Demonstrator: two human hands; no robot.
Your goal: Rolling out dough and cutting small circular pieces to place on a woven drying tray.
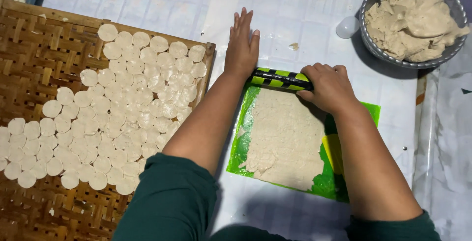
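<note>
Roller: we see the green-and-black roller [280,79] lying crosswise at the far edge of the dough sheet [285,138].
Right hand: our right hand [328,87] is curled over the roller's right end, gripping it.
Left hand: our left hand [242,44] lies flat with fingers straight, its heel against the roller's left end, holding nothing.
Sheet: the flattened dough rests on a green mat [324,182].
Tray: a woven tray [39,44] to the left carries many small discs [123,118].
Bowl: a metal bowl [368,44] of dough sits at far right.
</note>
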